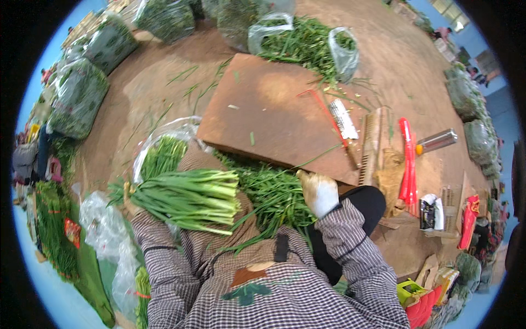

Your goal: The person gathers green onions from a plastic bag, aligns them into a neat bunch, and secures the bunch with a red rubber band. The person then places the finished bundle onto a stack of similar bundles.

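My left hand (130,198) is closed round the leafy end of a bunch of flat-leaved greens (189,197), like garlic chives. The bunch lies across my lap, its pale stem ends pointing right. My right hand (320,194) wears a whitish glove, stained at the fingers. Its fingers are curled, and thin green blades (283,174) reach its fingertips. Below and left of it, a heap of loose leaves (277,197) rests between my lap and a low brown board (271,103). More greens (162,158) stand in a clear plastic bag beside my left knee.
On the board's right side lie a cleaver (343,119) and a red strip (324,109). Red ties (407,160) and a metal cylinder (437,141) are farther right. An open bag of trimmings (304,45) sits beyond the board. Filled bags (78,98) line the left; bundled greens (55,230) lie nearer.
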Motion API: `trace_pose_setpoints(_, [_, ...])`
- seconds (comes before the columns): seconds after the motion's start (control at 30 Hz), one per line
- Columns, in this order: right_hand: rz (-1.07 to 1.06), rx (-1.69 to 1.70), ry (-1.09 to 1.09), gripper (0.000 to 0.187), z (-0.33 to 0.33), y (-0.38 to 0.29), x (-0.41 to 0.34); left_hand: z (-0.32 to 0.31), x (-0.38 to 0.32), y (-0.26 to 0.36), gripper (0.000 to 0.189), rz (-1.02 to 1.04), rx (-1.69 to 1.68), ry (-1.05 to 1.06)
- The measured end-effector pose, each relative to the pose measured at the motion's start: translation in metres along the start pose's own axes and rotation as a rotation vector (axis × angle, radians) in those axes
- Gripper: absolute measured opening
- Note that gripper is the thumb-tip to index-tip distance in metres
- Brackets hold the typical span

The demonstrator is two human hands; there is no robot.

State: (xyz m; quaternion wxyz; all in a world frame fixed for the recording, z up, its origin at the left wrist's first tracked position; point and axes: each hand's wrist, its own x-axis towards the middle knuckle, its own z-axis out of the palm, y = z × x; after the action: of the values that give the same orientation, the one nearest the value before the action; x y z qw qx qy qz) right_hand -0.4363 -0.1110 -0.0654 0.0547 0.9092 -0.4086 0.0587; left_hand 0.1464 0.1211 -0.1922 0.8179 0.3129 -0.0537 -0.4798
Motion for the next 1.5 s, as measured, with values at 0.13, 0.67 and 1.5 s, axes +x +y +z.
trace_pose_setpoints(0.13, [0.297, 0.161, 0.135, 0.027, 0.045, 0.077, 0.052, 0.015, 0.002, -0.002, 0.029, 0.119, 0.131, 0.314])
trace_pose_setpoints(0.67, [0.699, 0.244, -0.273, 0.029, 0.059, 0.141, 0.139, -0.003, 0.024, -0.007, 0.024, 0.186, 0.107, 0.278])
trace_pose_setpoints(1.5, [-0.304, 1.103, -0.638, 0.062, 0.039, -0.112, 0.149, 0.143, -0.01, -0.018, 0.041, 0.07, -0.213, -0.4])
